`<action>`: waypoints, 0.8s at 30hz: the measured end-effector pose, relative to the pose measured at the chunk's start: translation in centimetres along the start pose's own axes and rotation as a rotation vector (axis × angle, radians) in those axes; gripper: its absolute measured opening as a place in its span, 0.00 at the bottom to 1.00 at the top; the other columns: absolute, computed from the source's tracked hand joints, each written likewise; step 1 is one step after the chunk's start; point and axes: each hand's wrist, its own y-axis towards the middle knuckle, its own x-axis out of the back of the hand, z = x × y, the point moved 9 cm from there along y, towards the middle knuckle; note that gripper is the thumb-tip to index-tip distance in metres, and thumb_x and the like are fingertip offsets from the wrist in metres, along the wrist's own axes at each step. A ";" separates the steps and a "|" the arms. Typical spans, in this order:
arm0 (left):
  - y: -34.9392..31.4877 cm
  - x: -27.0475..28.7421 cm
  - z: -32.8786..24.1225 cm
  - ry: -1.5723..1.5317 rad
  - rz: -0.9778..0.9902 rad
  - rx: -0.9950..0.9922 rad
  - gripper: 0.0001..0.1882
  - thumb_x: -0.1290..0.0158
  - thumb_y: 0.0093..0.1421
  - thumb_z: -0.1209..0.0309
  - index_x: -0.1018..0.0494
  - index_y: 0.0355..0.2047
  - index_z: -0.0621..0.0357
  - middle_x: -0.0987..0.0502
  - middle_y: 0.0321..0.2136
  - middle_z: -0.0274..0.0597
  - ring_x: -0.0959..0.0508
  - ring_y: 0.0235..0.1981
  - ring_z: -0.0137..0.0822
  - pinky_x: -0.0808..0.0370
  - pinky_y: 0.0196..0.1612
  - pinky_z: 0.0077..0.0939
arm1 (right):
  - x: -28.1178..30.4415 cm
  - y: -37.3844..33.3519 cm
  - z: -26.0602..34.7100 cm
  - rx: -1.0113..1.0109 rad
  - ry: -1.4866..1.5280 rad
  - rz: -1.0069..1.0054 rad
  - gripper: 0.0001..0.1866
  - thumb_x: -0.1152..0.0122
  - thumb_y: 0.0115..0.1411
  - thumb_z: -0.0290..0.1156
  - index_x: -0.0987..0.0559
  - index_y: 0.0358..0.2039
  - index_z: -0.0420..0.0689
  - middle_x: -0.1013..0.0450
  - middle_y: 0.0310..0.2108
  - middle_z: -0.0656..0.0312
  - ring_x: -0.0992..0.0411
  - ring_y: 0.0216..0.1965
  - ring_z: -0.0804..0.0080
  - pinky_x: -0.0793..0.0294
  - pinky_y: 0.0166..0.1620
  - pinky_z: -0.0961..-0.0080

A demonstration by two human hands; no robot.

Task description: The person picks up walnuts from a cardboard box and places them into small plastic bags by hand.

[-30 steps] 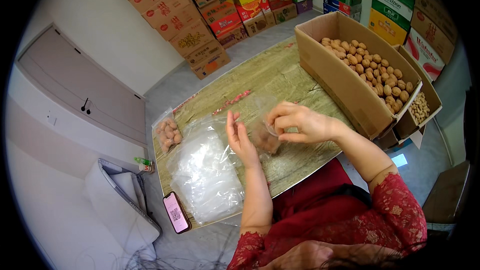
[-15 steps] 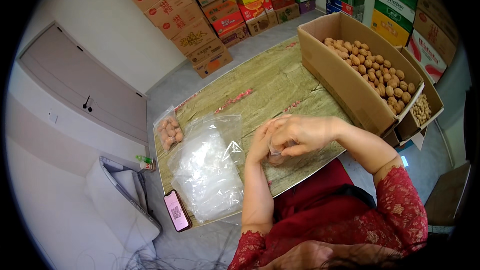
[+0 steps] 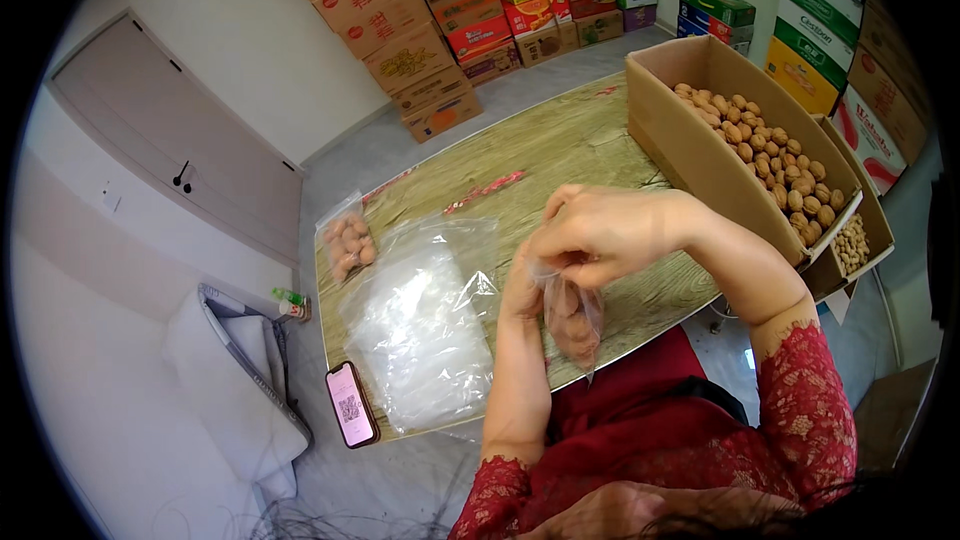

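I've got a clear plastic bag of walnuts (image 3: 575, 325) hanging by the near edge of the surface (image 3: 590, 140), right hand (image 3: 600, 240) pinching its neck; left hand (image 3: 522, 285) partly hidden (can't tell its grip). Probably fairly light, slick limp film, hard lumps inside; best held by the gathered neck. See-through, brown, knobbly, tapering downward.

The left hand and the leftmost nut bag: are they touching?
Apart. In the head view, clear plastic bags and tabletop separate left hand and nut bag.
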 end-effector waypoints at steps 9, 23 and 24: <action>-2.4 2.8 -5.5 0.041 -0.061 -0.669 0.15 0.48 0.65 0.59 0.33 0.29 0.57 0.30 0.27 0.35 0.31 0.32 0.28 0.31 0.44 0.25 | 2.2 -4.7 -1.5 -0.103 -0.272 -0.295 0.05 0.40 0.52 0.26 0.29 0.26 0.42 0.29 0.25 0.58 0.30 0.35 0.57 0.37 0.54 0.59; -3.1 2.0 -5.0 0.388 -0.173 -0.676 0.08 0.51 0.67 0.68 0.35 0.36 0.60 0.27 0.35 0.42 0.29 0.27 0.23 0.28 0.30 0.20 | 1.5 -8.8 -7.0 -0.412 0.007 -0.588 0.08 0.35 0.53 0.27 0.26 0.29 0.39 0.29 0.46 0.55 0.28 0.43 0.56 0.28 0.43 0.66; -3.0 1.9 -4.8 0.390 -0.174 -0.678 0.08 0.51 0.67 0.68 0.35 0.36 0.60 0.27 0.35 0.42 0.29 0.27 0.23 0.28 0.30 0.20 | 1.3 -8.7 -7.3 -0.431 -0.015 -0.556 0.08 0.36 0.54 0.27 0.26 0.30 0.39 0.28 0.42 0.53 0.27 0.40 0.55 0.27 0.42 0.66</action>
